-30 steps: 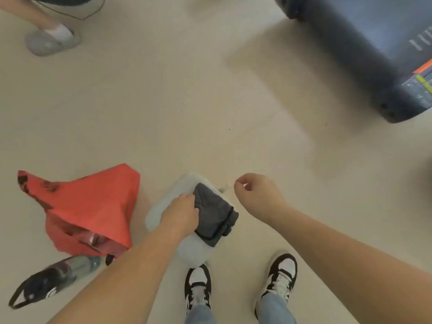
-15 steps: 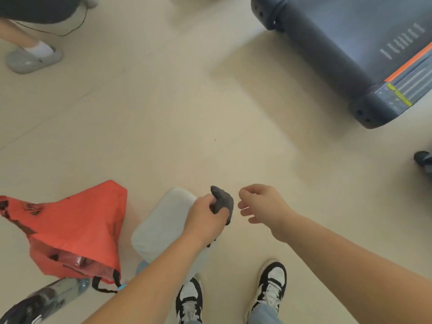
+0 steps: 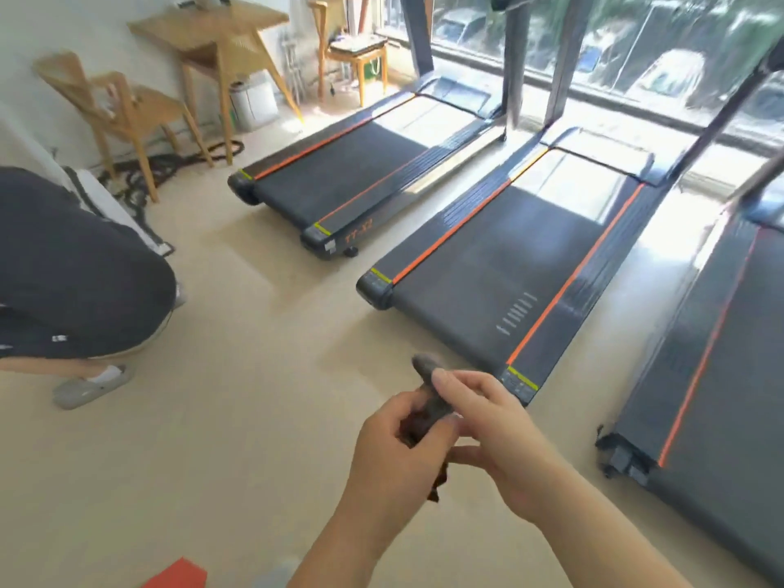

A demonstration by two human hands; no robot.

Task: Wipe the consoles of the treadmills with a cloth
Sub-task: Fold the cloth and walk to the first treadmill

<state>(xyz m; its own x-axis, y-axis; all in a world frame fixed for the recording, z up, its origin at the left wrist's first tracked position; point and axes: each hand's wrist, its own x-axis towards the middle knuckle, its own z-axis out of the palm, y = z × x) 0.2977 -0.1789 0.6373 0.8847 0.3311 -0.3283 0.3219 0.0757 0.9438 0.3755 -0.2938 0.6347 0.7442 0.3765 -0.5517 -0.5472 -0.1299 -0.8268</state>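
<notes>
- Cloth (image 3: 429, 401), one: dark grey, bunched, held above the floor (image 3: 237, 418) just off the rear corner of the middle treadmill (image 3: 500, 256); one end stood up above the fingers, a frayed end hung below the hands.
- Left hand (image 3: 390, 456), one: its grip was closed round the lower part of the cloth, thumb across the front.
- Right hand (image 3: 496, 426), one: its grip pinched the upper part of the cloth between thumb and forefinger, the remaining fingers loosely curled; it touched the left hand.
- Treadmills, three in view: dark belts with orange side stripes, lying side by side. The middle treadmill was taken as the landmark; the far treadmill (image 3: 356, 171) lay to its left, the near treadmill (image 3: 712, 375) to its right, partly cut off by the frame edge. No console was visible; only the uprights rose out of view.
- Window (image 3: 636, 48), one run: beyond the heads of the treadmills, blurred cars and greenery behind the glass.
- Wooden desk (image 3: 212, 27), one: well to the left of the far treadmill, against the wall.
- Wooden chairs, two: one (image 3: 123, 108) left of the desk, one (image 3: 356, 48) right of it, with something flat on its seat.
- White bin (image 3: 252, 101), one: under the desk.
- Second person (image 3: 72, 273), one: crouched in dark clothing, far left of the middle treadmill, one grey slipper (image 3: 89, 386) showing.
- Red item (image 3: 178, 575), one: a corner only, at the bottom edge.
</notes>
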